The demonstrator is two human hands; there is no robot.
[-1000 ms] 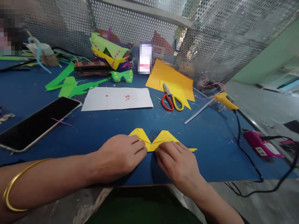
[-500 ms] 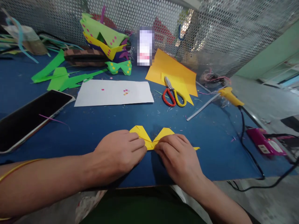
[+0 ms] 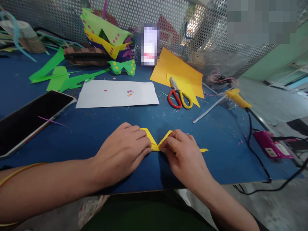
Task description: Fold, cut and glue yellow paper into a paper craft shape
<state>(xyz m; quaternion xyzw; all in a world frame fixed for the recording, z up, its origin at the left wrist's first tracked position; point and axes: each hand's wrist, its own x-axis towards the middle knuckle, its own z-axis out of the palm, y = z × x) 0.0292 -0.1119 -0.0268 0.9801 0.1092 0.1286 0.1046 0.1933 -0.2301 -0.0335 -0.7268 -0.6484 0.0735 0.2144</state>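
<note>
- Pressing down on a folded yellow paper piece (image 3: 156,142), we have both hands flat and curled over it near the front edge of the blue table (image 3: 216,154).
- Our left hand (image 3: 122,150) covers the left half of the piece, fingers bent with the tips on the paper; it pins the paper rather than clasping it.
- Our right hand (image 3: 184,157) covers the right half, its fingertips pinching the fold at the narrow middle.
- We see the piece lying flat, shaped like a bow, its long axis running left to right; a thin yellow tip (image 3: 204,150) pokes out to the right past our right hand.
- We have bare blue surface just beyond the hands and to the right; the table's front edge lies close under our wrists.
- Farther back we see a white sheet (image 3: 115,93), and right of it scissors with red and yellow handles (image 3: 178,98) lying on an orange sheet (image 3: 178,72).
- At the left a dark phone (image 3: 31,118) lies near green paper scraps (image 3: 62,78).
- At the right a yellow glue gun (image 3: 237,98) rests near the table's edge, its black cord (image 3: 255,154) trailing toward us past a pink device (image 3: 271,147).
- A perforated metal screen (image 3: 216,38) closes the back, with a stack of coloured folded pieces (image 3: 108,38) before it.
</note>
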